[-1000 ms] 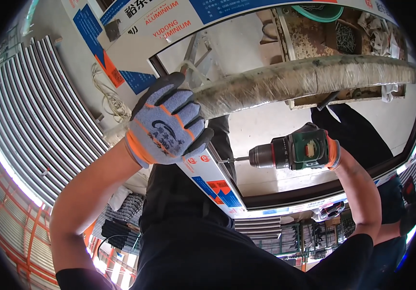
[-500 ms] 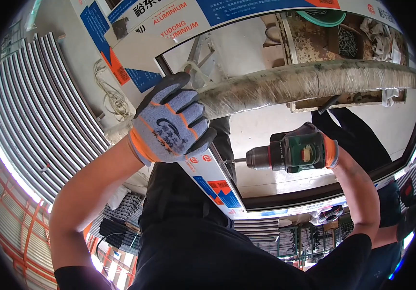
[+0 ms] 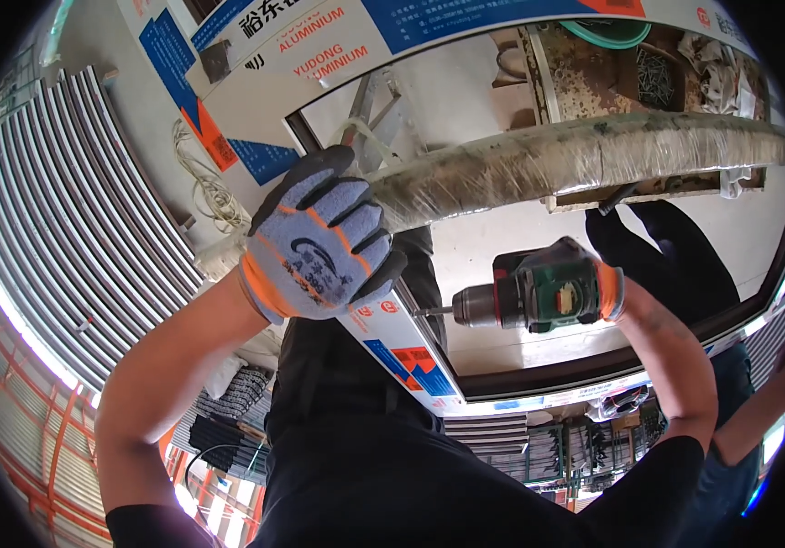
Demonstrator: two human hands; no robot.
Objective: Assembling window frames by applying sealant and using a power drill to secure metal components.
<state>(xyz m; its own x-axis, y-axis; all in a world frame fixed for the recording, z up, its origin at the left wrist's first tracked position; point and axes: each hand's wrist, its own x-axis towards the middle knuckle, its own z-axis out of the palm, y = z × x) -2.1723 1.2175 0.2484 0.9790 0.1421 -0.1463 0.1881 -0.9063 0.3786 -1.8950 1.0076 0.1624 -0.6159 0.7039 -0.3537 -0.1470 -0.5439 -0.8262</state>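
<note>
My left hand [image 3: 315,247], in a grey-blue glove with orange lines and dark fingertips, is closed over the near side of a dark metal frame [image 3: 406,352] covered in printed white, blue and orange film. Its thumb and the frame part beneath the palm are hidden. My right hand [image 3: 608,288], gloved too, grips a green and black power drill [image 3: 539,297]. The drill lies level and points left, its thin bit meeting the inner face of that frame side just below my left hand. How deep the bit sits cannot be told.
A plastic-wrapped bar [image 3: 593,160] crosses beneath the frame. Beyond it, a worn tray [image 3: 584,82] holds a box of screws [image 3: 655,78] and a green basin [image 3: 607,34]. Long profiles [image 3: 73,228] lie at left, near coiled cord [image 3: 205,187]. Another person's arm [image 3: 762,416] shows at right.
The drill and my right hand have moved slightly left, and less of the bit shows. My left hand has shifted slightly down and left. The other person's forearm has come further into view.
</note>
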